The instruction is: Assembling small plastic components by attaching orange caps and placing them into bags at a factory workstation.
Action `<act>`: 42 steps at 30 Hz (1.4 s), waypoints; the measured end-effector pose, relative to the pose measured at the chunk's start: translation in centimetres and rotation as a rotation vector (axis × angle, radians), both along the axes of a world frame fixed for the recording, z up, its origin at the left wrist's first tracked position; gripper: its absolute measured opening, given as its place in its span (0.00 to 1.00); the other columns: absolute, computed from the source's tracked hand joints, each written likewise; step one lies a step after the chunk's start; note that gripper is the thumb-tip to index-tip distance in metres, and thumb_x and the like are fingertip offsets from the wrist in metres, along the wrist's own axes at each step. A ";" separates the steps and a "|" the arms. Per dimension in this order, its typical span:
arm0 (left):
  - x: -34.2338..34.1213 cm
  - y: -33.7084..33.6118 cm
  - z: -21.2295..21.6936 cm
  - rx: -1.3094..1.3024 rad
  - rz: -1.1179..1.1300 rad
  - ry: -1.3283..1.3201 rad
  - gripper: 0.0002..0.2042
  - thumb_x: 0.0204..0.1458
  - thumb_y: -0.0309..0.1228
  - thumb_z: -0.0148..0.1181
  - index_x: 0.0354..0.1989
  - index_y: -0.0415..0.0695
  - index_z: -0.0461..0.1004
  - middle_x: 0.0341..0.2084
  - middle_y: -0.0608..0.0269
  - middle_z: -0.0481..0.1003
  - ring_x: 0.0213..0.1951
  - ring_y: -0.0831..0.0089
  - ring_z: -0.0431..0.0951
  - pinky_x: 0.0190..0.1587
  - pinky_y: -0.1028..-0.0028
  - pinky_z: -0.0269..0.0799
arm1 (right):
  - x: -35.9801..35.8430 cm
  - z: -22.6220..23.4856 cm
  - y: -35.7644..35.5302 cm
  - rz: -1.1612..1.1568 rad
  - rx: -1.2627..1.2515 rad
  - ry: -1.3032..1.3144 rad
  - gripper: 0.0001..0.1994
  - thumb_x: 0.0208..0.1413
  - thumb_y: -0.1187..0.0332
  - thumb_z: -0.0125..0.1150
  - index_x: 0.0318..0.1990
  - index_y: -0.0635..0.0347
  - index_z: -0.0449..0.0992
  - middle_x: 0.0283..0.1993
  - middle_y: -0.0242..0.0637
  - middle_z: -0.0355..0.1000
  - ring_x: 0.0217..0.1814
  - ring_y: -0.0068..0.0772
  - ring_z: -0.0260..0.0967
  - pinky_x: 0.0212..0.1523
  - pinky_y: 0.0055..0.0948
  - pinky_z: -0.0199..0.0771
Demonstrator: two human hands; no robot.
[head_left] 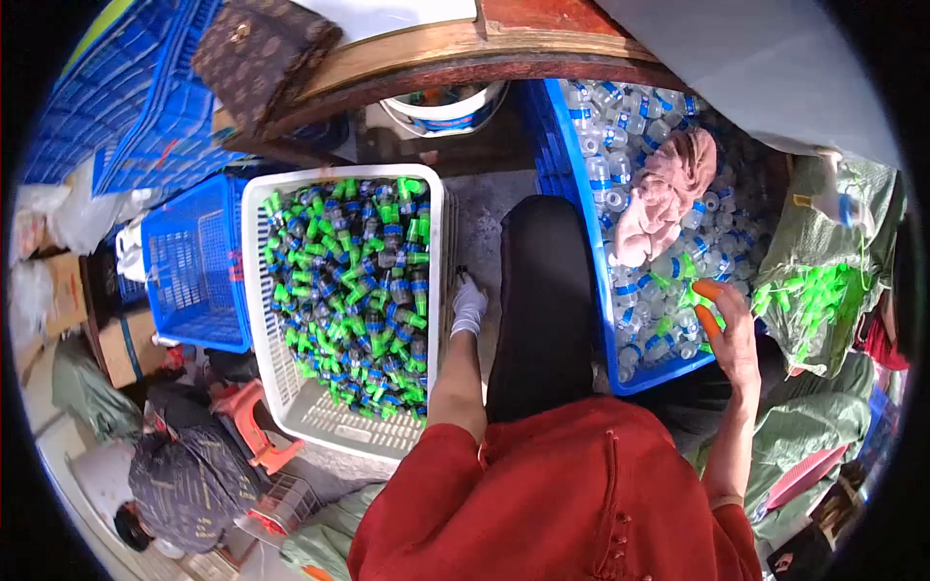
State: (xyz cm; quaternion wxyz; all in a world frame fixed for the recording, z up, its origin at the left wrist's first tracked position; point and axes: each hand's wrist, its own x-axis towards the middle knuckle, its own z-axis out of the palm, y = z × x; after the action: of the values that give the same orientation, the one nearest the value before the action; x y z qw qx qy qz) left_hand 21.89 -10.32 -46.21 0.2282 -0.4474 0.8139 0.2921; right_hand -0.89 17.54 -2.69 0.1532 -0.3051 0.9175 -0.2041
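Observation:
My left hand [469, 305], in a white glove, hangs beside the right wall of a white slatted basket [438, 290]. Its fingers are curled round a small dark item at their tips, too small to name. The basket holds many small dark bottles with green tops [354, 276]. My right hand [731, 334], with orange finger covers [710, 324] on two fingers, reaches over the near right part of a blue crate [593, 252]. Those fingers are apart, close to loose green plastic pieces [690, 294]. Small clear bottles with blue bands [635, 116] fill that crate.
A pink cloth [664, 198] lies on the clear bottles. Right of the crate, an open sack [833, 203] holds green pieces [819, 290]. A wooden table edge [436, 66] runs across the far side, above a white bucket [450, 118]. Blue crates [199, 266] and a red stool [254, 426] stand left.

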 end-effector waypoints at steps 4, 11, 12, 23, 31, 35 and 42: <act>5.9 -2.4 -10.3 0.012 0.238 -0.018 0.23 0.59 0.36 0.45 0.61 0.37 0.62 0.59 0.40 0.64 0.54 0.45 0.71 0.55 0.55 0.69 | -0.8 -0.6 -2.7 0.052 -0.031 -0.099 0.16 0.48 0.79 0.64 0.46 0.61 0.75 0.46 0.45 0.74 0.49 0.49 0.71 0.49 0.37 0.71; 2.5 -3.8 -7.5 0.069 0.268 -0.061 0.22 0.59 0.35 0.45 0.59 0.37 0.64 0.54 0.40 0.69 0.55 0.50 0.71 0.56 0.57 0.68 | -1.1 -1.3 -4.7 0.042 0.077 -0.182 0.16 0.48 0.79 0.64 0.47 0.61 0.75 0.46 0.45 0.74 0.50 0.48 0.71 0.51 0.36 0.70; 1.1 -3.9 -6.4 0.025 0.231 -0.055 0.21 0.59 0.36 0.46 0.58 0.37 0.65 0.53 0.40 0.71 0.55 0.51 0.71 0.55 0.57 0.69 | -1.1 -1.4 -4.6 0.041 0.088 -0.203 0.16 0.48 0.79 0.64 0.47 0.61 0.75 0.45 0.45 0.74 0.50 0.48 0.71 0.50 0.36 0.70; -3.1 -2.7 29.9 -0.084 0.043 0.728 0.19 0.52 0.29 0.58 0.54 0.40 0.71 0.44 0.48 0.73 0.48 0.53 0.73 0.53 0.61 0.66 | -0.5 -1.3 -3.3 0.044 -0.010 -0.161 0.16 0.48 0.79 0.64 0.47 0.62 0.76 0.45 0.46 0.75 0.48 0.49 0.73 0.48 0.36 0.71; -0.5 -8.8 27.8 -0.862 -0.509 0.358 0.22 0.55 0.44 0.54 0.58 0.50 0.69 0.57 0.56 0.66 0.65 0.47 0.54 0.60 0.36 0.48 | 1.9 0.4 1.2 0.093 -0.131 -0.086 0.15 0.50 0.77 0.64 0.48 0.63 0.76 0.44 0.46 0.75 0.47 0.48 0.73 0.47 0.36 0.71; 1.0 -10.5 25.5 -0.775 -0.424 0.394 0.21 0.55 0.43 0.54 0.58 0.54 0.69 0.57 0.58 0.67 0.65 0.46 0.54 0.60 0.39 0.50 | 3.1 1.4 5.2 0.006 -0.133 -0.099 0.15 0.52 0.77 0.62 0.49 0.63 0.75 0.45 0.45 0.75 0.48 0.45 0.73 0.48 0.34 0.71; 9.7 -12.1 23.1 -0.933 -0.207 0.343 0.21 0.54 0.42 0.57 0.56 0.52 0.70 0.55 0.58 0.68 0.64 0.48 0.57 0.60 0.47 0.54 | 2.6 2.0 11.5 -0.213 -0.147 -0.019 0.14 0.52 0.74 0.63 0.47 0.63 0.75 0.42 0.46 0.75 0.43 0.44 0.74 0.43 0.34 0.72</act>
State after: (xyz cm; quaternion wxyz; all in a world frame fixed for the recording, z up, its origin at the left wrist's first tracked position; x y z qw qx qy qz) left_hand 31.55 -22.45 -23.14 -0.1054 -0.3641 0.9236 -0.0575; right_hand 1.74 29.07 -0.71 0.1167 -0.2146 0.9258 -0.2885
